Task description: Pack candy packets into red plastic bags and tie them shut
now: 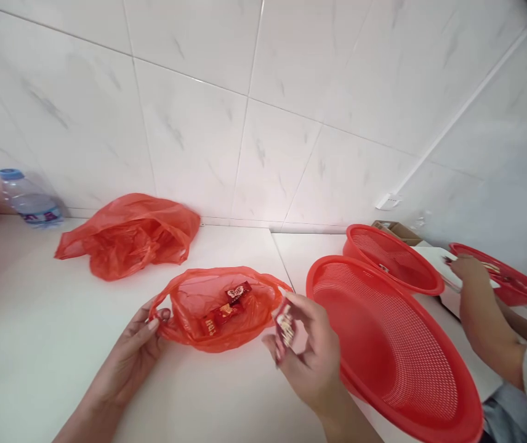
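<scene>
A red plastic bag [185, 289] lies with its mouth open on the white table in front of me. My left hand [138, 344] pinches the left edge of this bag at its handle. Inside rest several small red wrapped candies [227, 312]. My right hand [312, 354] is at the bag's right rim, its fingers closed on a dark red wrapped candy [285, 326] with pale lettering. Whether those fingers also touch the bag's rim I cannot tell.
A large red mesh basket [360, 326] stands right of my hand, a second basket [393, 258] behind it. Another person's arm [485, 307] reaches toward a further basket [522, 286]. At the back left are a crumpled red bag [129, 231] and a water bottle [32, 200].
</scene>
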Demonstrator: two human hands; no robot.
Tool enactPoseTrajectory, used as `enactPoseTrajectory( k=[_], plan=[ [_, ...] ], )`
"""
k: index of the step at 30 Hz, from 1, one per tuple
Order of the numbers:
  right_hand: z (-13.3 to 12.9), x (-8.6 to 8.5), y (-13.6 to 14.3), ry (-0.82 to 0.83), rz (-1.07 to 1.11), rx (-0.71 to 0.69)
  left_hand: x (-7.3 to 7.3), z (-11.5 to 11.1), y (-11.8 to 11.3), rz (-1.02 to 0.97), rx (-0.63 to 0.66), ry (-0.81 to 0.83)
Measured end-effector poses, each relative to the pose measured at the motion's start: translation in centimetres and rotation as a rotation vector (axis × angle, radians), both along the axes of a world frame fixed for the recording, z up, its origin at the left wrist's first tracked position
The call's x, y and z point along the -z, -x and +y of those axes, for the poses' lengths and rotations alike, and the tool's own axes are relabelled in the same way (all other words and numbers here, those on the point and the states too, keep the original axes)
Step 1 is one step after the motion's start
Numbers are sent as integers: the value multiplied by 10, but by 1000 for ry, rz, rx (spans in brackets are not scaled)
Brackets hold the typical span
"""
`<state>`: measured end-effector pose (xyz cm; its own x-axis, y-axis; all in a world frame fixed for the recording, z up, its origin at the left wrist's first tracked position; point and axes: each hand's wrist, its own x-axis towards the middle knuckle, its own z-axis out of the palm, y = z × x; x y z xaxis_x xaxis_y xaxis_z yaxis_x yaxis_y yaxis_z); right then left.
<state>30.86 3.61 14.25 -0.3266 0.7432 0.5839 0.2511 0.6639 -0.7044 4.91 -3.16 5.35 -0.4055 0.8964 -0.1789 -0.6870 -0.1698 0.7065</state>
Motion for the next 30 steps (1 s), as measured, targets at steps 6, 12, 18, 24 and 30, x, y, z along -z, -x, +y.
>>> enactPoseTrajectory(
  k=[6, 12, 18, 24, 30],
  plan=[
    [25, 21, 14, 146, -350, 121, -3, -2, 0, -27, 22, -18],
    [11, 64, -24, 106, -343, 100, -3, -1, 1, -9, 21, -8],
    [-2, 105, -72, 278, -339, 297, -1, 0, 1, -24, 30, -2],
    [-7, 105, -67, 387, -249, 444, 0, -1, 2, -21, 22, -20],
    [17, 87, -36, 270, -167, 361, -3, -3, 1, 37, -6, 6]
  ],
)
